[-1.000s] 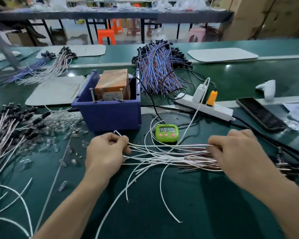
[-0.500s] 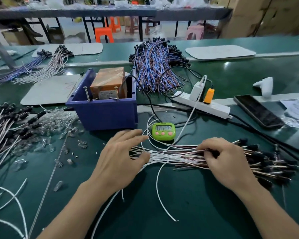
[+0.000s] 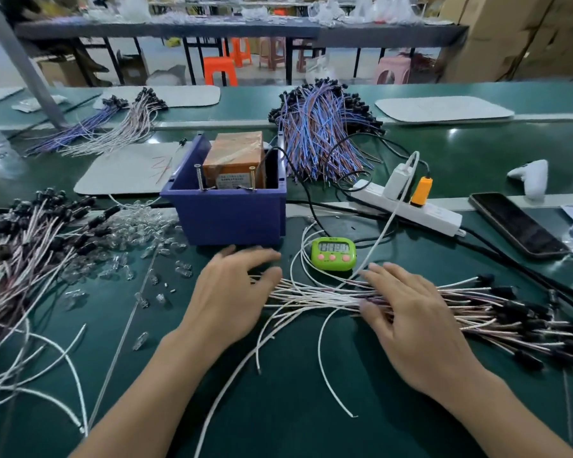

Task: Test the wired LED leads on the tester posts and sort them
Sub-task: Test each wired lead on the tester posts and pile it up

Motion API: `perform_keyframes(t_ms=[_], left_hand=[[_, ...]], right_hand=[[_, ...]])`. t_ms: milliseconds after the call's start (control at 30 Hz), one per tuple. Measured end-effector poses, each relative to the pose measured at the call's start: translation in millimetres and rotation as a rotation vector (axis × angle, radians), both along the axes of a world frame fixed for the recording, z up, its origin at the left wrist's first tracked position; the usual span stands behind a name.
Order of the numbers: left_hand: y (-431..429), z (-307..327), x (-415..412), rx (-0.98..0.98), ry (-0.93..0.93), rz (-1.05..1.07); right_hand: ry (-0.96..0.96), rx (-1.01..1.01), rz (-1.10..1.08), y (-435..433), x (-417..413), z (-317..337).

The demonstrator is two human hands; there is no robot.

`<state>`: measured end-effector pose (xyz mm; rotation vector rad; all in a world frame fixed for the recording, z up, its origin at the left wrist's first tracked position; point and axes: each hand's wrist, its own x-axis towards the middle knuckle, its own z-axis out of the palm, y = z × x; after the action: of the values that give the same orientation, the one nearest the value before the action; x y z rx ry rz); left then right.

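A loose bundle of wired LED leads [image 3: 315, 294] with white and brown wires and black caps lies across the green mat in front of me. My left hand [image 3: 232, 295] lies flat with spread fingers at the bundle's bare-wire end. My right hand [image 3: 407, 320] presses with straight fingers on the bundle's middle. Just behind my left hand is the blue bin [image 3: 232, 211], holding an orange tester box [image 3: 234, 163] with two upright metal posts [image 3: 199, 176] at the bin's front rim.
A second pile of capped leads [image 3: 24, 239] and loose clear LEDs [image 3: 136, 233] lie at the left. A green timer [image 3: 333, 252], a white power strip [image 3: 411, 208] with cables and a phone [image 3: 516, 224] sit behind the bundle. Blue-brown leads [image 3: 318, 133] are heaped farther back.
My left hand let go of the pinched wire ends and opened flat over them. My right hand uncurled from gripping the bundle and now lies flat on it.
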<state>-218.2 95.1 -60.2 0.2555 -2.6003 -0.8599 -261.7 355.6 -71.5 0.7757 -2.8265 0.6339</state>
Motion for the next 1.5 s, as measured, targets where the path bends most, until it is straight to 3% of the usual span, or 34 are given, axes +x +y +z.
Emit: perform_keyframes(t_ms=[267,333,433,567,667,800,900,1067,1267,1367,1500], left_hand=[[-44,35,24,-0.320,-0.096,0.108],[-66,39,40,-0.289,-0.137,0.235],[-109,39,67,-0.170,-0.158,0.430],[-162,24,98,-0.184,-0.159,0.584],[-200,12,115,-0.294,-0.204,0.614],[-236,-3,123,-0.211,-0.406,0.598],[-242,-11,123,-0.194,-0.304,0.636],[-239,-18,123,-0.218,-0.101,0.698],[-238,-18,126,-0.321,-0.165,0.648],[-235,-10,129,-0.267,-0.046,0.672],[-228,9,143,-0.157,0.129,0.647]], right_hand=[[-0.102,-0.316,0.319,-158,21,38],[-0.176,-0.333,0.350,-201,26,47],[-0.242,-0.249,0.394,-264,37,56],[-0.289,-0.200,0.508,-340,50,55],[-0.327,-0.149,0.589,-382,53,46],[-0.305,0.036,0.657,-415,47,36],[-0.227,0.113,0.690,-429,43,33],[-0.031,-0.014,0.656,-426,45,36],[0.308,-0.079,0.618,-408,42,52],[0.448,-0.049,0.601,-399,36,76],[0.302,0.097,0.628,-391,30,99]])
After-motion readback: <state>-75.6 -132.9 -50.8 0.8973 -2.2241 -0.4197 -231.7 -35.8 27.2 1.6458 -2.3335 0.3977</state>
